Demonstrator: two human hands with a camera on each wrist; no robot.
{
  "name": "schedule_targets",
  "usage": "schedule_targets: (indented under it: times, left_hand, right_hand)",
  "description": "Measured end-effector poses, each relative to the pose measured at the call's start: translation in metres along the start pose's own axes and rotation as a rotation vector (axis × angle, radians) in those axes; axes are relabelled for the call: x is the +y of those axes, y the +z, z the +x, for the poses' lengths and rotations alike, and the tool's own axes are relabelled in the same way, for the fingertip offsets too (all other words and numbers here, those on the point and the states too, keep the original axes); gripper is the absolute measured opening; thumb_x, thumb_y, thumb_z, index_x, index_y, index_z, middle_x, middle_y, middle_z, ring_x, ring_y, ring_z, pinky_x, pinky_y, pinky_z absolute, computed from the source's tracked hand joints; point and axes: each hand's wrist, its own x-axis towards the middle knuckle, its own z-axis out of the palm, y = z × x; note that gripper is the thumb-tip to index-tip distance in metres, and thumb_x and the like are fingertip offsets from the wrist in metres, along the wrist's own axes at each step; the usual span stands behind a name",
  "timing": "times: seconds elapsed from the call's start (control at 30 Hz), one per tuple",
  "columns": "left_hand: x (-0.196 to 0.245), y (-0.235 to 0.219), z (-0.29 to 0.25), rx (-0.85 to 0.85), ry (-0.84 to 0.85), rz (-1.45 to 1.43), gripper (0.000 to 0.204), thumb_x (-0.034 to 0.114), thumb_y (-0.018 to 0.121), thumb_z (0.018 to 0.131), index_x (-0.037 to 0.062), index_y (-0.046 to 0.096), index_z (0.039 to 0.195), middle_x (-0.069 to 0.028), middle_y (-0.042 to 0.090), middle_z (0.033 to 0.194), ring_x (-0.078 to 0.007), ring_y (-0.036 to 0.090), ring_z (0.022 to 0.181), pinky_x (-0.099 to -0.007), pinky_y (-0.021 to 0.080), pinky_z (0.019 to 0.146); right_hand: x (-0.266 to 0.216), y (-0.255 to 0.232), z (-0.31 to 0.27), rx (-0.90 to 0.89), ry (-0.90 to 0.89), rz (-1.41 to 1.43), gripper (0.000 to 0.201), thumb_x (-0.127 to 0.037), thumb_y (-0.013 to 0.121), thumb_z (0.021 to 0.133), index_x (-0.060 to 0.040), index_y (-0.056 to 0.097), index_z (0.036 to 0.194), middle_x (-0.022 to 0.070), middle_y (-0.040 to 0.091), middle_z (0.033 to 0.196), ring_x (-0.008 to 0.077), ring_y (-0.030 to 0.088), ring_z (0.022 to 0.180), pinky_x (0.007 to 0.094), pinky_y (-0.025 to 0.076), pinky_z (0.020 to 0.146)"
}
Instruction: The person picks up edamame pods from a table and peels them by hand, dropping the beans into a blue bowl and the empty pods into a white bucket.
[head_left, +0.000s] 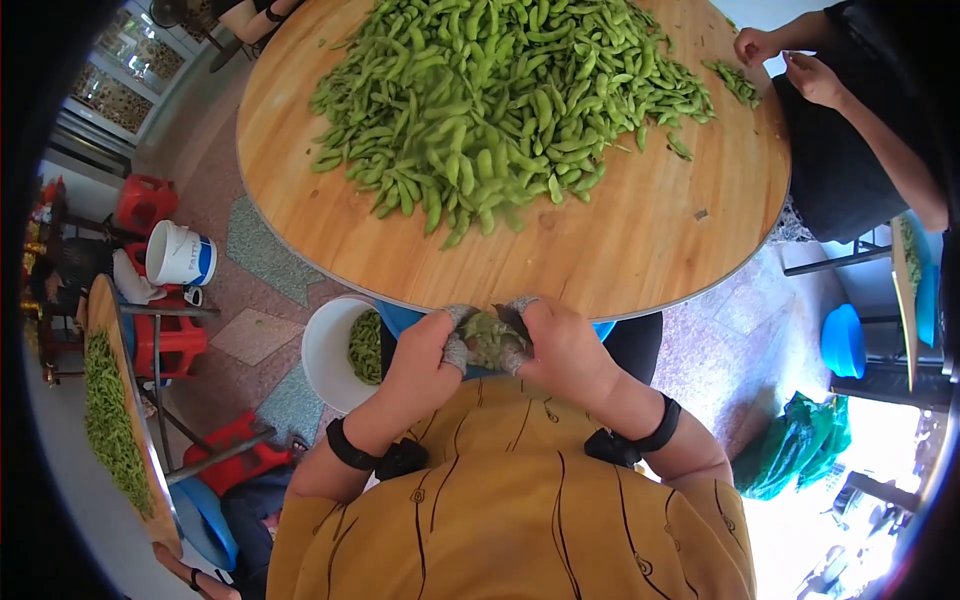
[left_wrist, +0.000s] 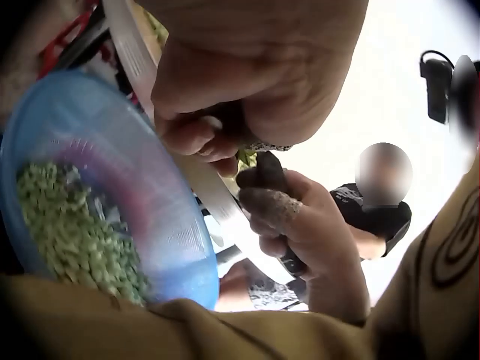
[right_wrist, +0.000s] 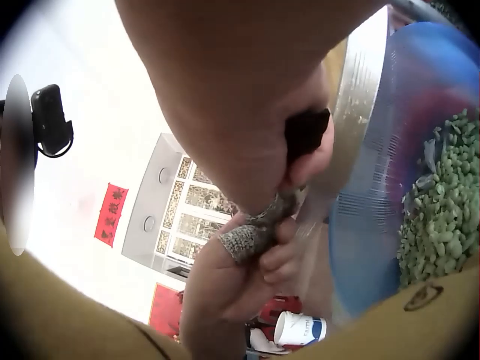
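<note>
Both hands meet just off the near edge of the round wooden table (head_left: 640, 255). The left hand (head_left: 425, 345) and right hand (head_left: 562, 342) have curled fingers, with grey covers on thumbs and some fingers. Between their fingertips they pinch a green soybean pod (left_wrist: 247, 158), mostly hidden by the fingers. Under the hands, a blue basin (left_wrist: 172, 259) holds shelled green beans (right_wrist: 442, 217). A large heap of soybean pods (head_left: 500, 110) covers the far middle of the tabletop.
A white bucket (head_left: 318, 350) with green contents stands left of the lap. Another person's hands (head_left: 800, 75) work at the table's right edge. Further left are red stools (head_left: 145, 203), a white pail (head_left: 180, 253) and a second table (head_left: 140, 450) with pods. A green bag (head_left: 800, 445) lies right.
</note>
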Motion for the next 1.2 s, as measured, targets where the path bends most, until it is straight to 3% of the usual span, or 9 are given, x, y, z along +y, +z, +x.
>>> schedule_targets:
  times: [0.27,0.37,0.57,0.67,0.77,0.83,0.97,1.03,1.2]
  left_hand:
    - [-0.002,0.005,-0.003,0.039,0.097,0.137,0.037,-0.004,0.054,0.073,-0.0002,0.060,0.109,-0.0199,0.061,0.089,-0.0391,0.060,0.082,-0.0390,0.049,0.074]
    - [0.007,0.008,0.000,0.120,0.170,0.052,0.043,-0.007,0.050,0.075,0.0018,0.059,0.116,-0.0154,0.060,0.085,-0.0304,0.062,0.078,-0.0345,0.049,0.070]
    - [0.016,-0.005,0.003,-0.045,-0.064,-0.292,0.056,-0.012,0.042,0.078,0.0070,0.051,0.129,-0.0006,0.050,0.080,-0.0099,0.047,0.072,-0.0236,0.045,0.072]
    - [0.013,-0.005,0.005,-0.079,-0.114,-0.584,0.057,-0.012,0.045,0.081,0.0076,0.046,0.134,0.0005,0.048,0.093,-0.0097,0.045,0.077,-0.0228,0.044,0.079]
    - [0.005,-0.001,0.009,-0.073,0.004,-0.663,0.054,-0.009,0.052,0.084,0.0062,0.042,0.136,-0.0001,0.048,0.107,-0.0086,0.047,0.090,-0.0223,0.043,0.084]
    - [0.001,0.006,0.021,-0.057,0.039,-0.717,0.050,-0.006,0.056,0.087,0.0040,0.042,0.134,-0.0022,0.048,0.116,-0.0087,0.048,0.101,-0.0234,0.044,0.087]
    - [0.010,0.018,0.046,-0.045,-0.035,-0.871,0.043,0.007,0.059,0.092,0.0028,0.043,0.131,-0.0040,0.054,0.107,-0.0127,0.055,0.088,-0.0264,0.046,0.074]
    - [0.007,0.021,0.056,-0.090,-0.336,-0.946,0.037,0.006,0.058,0.092,0.0028,0.046,0.127,-0.0040,0.057,0.094,-0.0131,0.057,0.079,-0.0268,0.047,0.068]
    - [-0.009,0.016,0.051,-0.103,-0.183,-0.837,0.027,0.005,0.056,0.093,0.0016,0.051,0.119,-0.0038,0.059,0.086,-0.0117,0.057,0.072,-0.0253,0.048,0.065]
  right_hand:
    - [-0.007,-0.013,-0.003,0.062,-0.094,0.053,0.025,-0.008,0.071,0.075,0.0003,0.063,0.097,0.0195,0.063,0.089,0.0383,0.062,0.079,0.0409,0.052,0.068]
    - [0.001,-0.028,0.015,0.121,-0.046,-0.016,0.024,-0.010,0.070,0.077,-0.0001,0.063,0.097,0.0190,0.064,0.086,0.0386,0.062,0.079,0.0409,0.052,0.068]
    - [0.042,-0.053,0.094,0.460,0.118,-0.159,0.024,-0.019,0.067,0.081,-0.0014,0.063,0.096,0.0198,0.065,0.083,0.0385,0.063,0.078,0.0421,0.052,0.068]
    - [0.051,-0.055,0.103,0.334,0.138,-0.296,0.025,-0.021,0.067,0.081,-0.0011,0.064,0.096,0.0214,0.065,0.085,0.0379,0.063,0.077,0.0394,0.052,0.068]
    - [0.028,-0.057,0.079,0.326,0.230,-0.043,0.024,-0.019,0.069,0.082,-0.0011,0.065,0.097,0.0136,0.068,0.082,0.0266,0.065,0.071,0.0338,0.051,0.066]
    - [0.014,-0.055,0.063,0.092,0.413,0.426,0.023,-0.014,0.069,0.082,-0.0018,0.066,0.101,0.0029,0.068,0.082,0.0114,0.060,0.070,0.0281,0.049,0.065]
    - [0.016,-0.036,0.044,-0.002,0.369,0.660,0.022,-0.009,0.068,0.083,0.0006,0.065,0.103,-0.0002,0.067,0.083,0.0053,0.057,0.074,0.0236,0.048,0.065]
    - [0.022,-0.036,0.040,-0.022,0.398,0.684,0.021,-0.009,0.068,0.084,0.0016,0.065,0.103,0.0003,0.067,0.083,0.0055,0.057,0.074,0.0237,0.048,0.065]
    - [0.029,-0.049,0.037,-0.193,0.608,0.752,0.025,-0.011,0.069,0.084,0.0034,0.064,0.104,0.0009,0.065,0.083,0.0075,0.058,0.074,0.0235,0.048,0.066]
